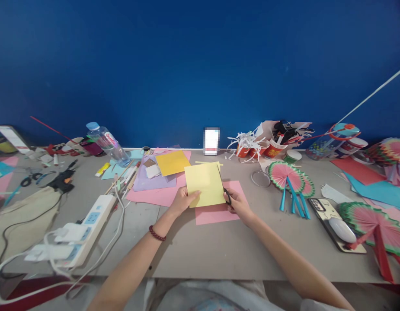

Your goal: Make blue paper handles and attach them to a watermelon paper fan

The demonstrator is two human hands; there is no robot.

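Observation:
A pale yellow sheet of paper [204, 183] is held up above the table, its left lower edge pinched by my left hand [183, 202] with the thumb on top. My right hand [239, 205] is closed round the handles of a pair of black scissors [227, 196]. The scissor blades lie along the sheet's right edge; whether they are parted I cannot tell. Beneath the yellow sheet, a pink sheet [216, 216] lies on the table, partly covered. Left of it, purple paper [154, 181] and orange-yellow paper [170, 163] rest on a larger pink sheet [148, 197].
To the left are a white power strip [89, 229] with cables, a clear bottle [109, 144] and a black glue gun [62, 180]. On the right lie paper fans [286, 176], a phone [323, 216] with a white mouse [342, 230], and cups [274, 149] of paper strips and tools.

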